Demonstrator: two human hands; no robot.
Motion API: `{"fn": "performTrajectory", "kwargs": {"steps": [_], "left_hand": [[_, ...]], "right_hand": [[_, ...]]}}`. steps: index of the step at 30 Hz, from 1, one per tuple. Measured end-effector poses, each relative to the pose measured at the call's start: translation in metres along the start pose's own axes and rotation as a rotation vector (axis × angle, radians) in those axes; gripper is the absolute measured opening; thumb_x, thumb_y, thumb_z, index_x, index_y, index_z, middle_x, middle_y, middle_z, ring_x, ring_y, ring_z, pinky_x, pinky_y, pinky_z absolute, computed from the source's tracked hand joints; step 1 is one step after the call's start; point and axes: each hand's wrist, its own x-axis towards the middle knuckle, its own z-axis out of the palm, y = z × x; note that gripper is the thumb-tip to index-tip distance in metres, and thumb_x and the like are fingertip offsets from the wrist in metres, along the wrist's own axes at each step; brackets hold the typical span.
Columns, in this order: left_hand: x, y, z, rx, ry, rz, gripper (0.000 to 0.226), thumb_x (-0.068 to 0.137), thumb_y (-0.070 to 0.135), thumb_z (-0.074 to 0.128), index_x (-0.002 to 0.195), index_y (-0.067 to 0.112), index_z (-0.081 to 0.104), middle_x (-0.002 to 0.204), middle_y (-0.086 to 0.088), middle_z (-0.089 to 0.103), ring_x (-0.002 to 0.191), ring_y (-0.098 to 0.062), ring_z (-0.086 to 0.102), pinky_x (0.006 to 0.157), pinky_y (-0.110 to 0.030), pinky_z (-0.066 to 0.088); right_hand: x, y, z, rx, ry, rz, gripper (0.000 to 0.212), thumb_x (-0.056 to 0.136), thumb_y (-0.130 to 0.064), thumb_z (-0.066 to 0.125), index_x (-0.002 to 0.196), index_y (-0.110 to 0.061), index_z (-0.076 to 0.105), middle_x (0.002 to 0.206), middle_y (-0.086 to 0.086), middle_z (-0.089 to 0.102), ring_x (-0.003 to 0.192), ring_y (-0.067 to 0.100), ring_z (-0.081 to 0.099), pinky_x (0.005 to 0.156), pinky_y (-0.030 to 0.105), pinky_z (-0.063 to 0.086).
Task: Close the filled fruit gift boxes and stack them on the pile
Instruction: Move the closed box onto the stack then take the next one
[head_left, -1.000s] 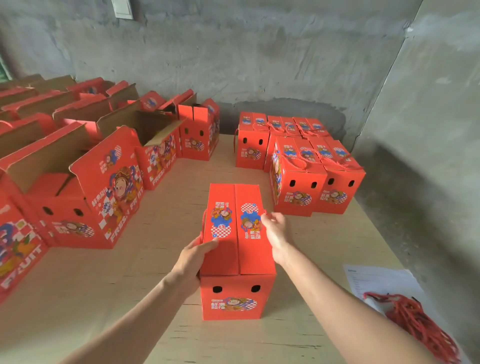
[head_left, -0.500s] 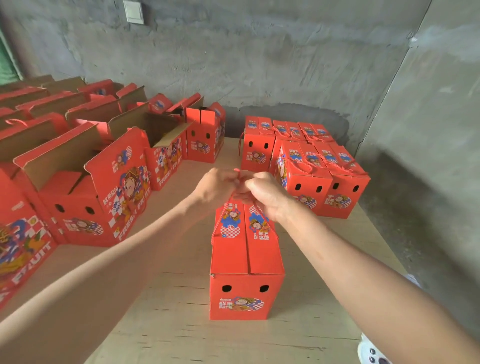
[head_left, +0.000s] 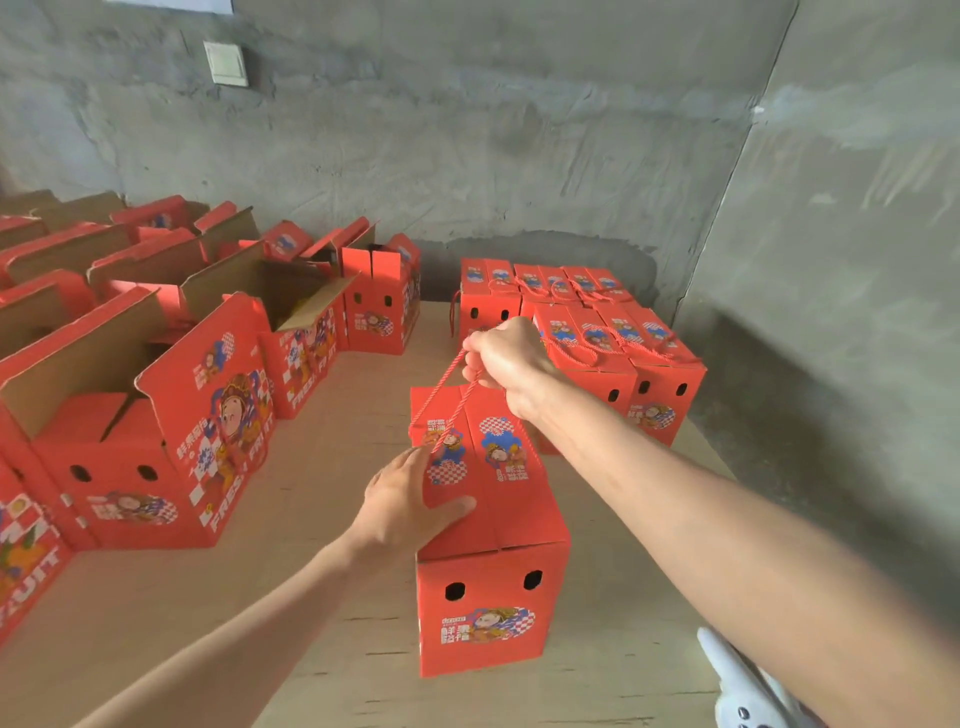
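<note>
At centre frame, a closed red box (head_left: 491, 525) stands upright on the wooden table (head_left: 322, 499), its two top flaps folded together and its end face with two holes turned toward the bottom edge. The left hand (head_left: 410, 501) lies flat on the left flap, fingers extended toward the far end and thumb spread across the lid; it presses and does not grasp. The right hand (head_left: 506, 364) is raised above the far end of the box, fingers curled tight around the red cord (head_left: 442, 385); both strands run taut from the fist down to the lid. Just behind the right hand, right of centre, the pile (head_left: 649, 410) of closed boxes sits as a tight block, cords lying on the tops. Along the left side, open boxes (head_left: 171, 431) stand in rows with flaps up. A switch (head_left: 226, 63) is fixed to the concrete wall at upper left. A white object (head_left: 743, 686) at lower right cannot be identified.
</note>
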Motion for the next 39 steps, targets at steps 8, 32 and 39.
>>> {"fn": "performTrajectory", "kwargs": {"steps": [8, 32, 39], "left_hand": [[0.017, 0.039, -0.039, -0.270, 0.146, 0.143, 0.059, 0.069, 0.041, 0.080, 0.109, 0.048, 0.038, 0.103, 0.034, 0.044, 0.094, 0.018, 0.046, 0.075, 0.004, 0.034], [0.055, -0.020, 0.031, -0.260, -0.171, -0.415, 0.056, 0.075, 0.041, 0.069, 0.115, 0.006, 0.050, 0.110, -0.009, 0.063, 0.100, -0.025, 0.060, 0.081, -0.034, 0.049], [0.059, -0.024, 0.038, -0.474, -0.157, -0.457, 0.071, 0.053, 0.040, 0.066, 0.112, 0.000, 0.058, 0.107, -0.015, 0.065, 0.095, -0.028, 0.065, 0.081, -0.036, 0.053]], "right_hand": [[0.008, -0.065, -0.018, 0.270, 0.152, -0.165, 0.023, 0.088, -0.001, 0.047, 0.068, -0.009, 0.053, 0.056, 0.004, 0.057, 0.040, 0.008, 0.051, 0.034, 0.009, 0.034], [0.055, 0.055, -0.007, -0.353, 0.010, -0.201, 0.036, 0.091, -0.013, 0.052, 0.055, -0.009, 0.046, 0.066, 0.014, 0.059, 0.064, 0.021, 0.052, 0.063, 0.033, 0.039], [0.008, 0.130, 0.005, -1.126, -0.231, -0.119, 0.071, 0.093, -0.035, 0.051, 0.148, -0.012, 0.012, 0.151, 0.018, 0.020, 0.137, 0.039, 0.024, 0.108, 0.050, 0.029]]}}
